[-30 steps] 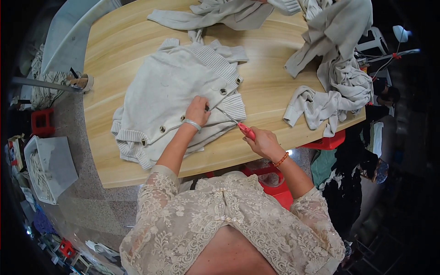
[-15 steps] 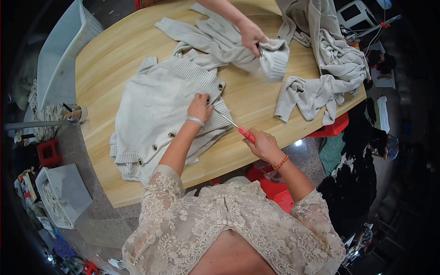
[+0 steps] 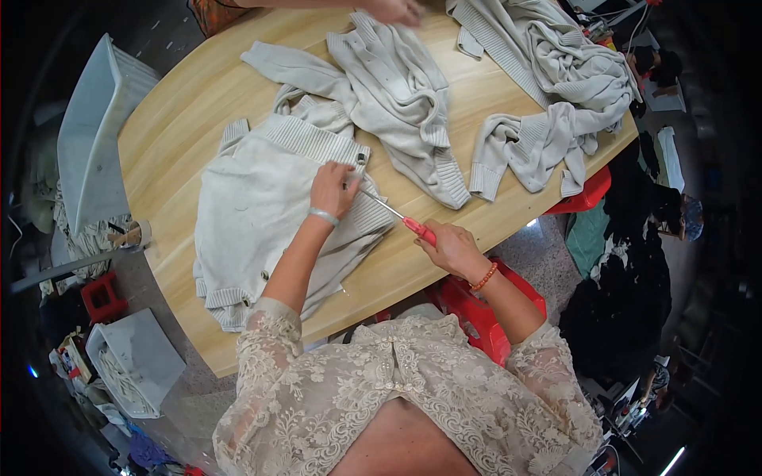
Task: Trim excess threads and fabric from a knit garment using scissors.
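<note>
A pale grey knitted cardigan (image 3: 230, 198) lies on the wood-grain table, ribbed hem away from me. Its front band carries dark buttons, one button (image 3: 361, 159) just beyond my fingers. My left hand (image 3: 333, 189), fingers closed, pinches the band near that button. In my right hand (image 3: 454, 251) is a red-handled tool (image 3: 418, 230) with a slim metal shaft. The shaft points at the band by my left fingertips, where its tip is too small to make out. Beyond, a second grey knit garment (image 3: 397, 95) lies loosely spread. Another person's hand (image 3: 394, 11) is at the top edge, blurred.
More grey knitwear (image 3: 571, 71) is heaped at the table's right end. A tall white bin (image 3: 91, 135) stands left of the table (image 3: 171, 143), with a white box (image 3: 147, 361) below. Red stools (image 3: 484, 313) and a black fabric pile (image 3: 619, 293) are on the floor.
The other person's hand has let go of the second garment and drawn back to the top edge. That garment now lies flat. My hands keep their hold; the whole view has shifted slightly.
</note>
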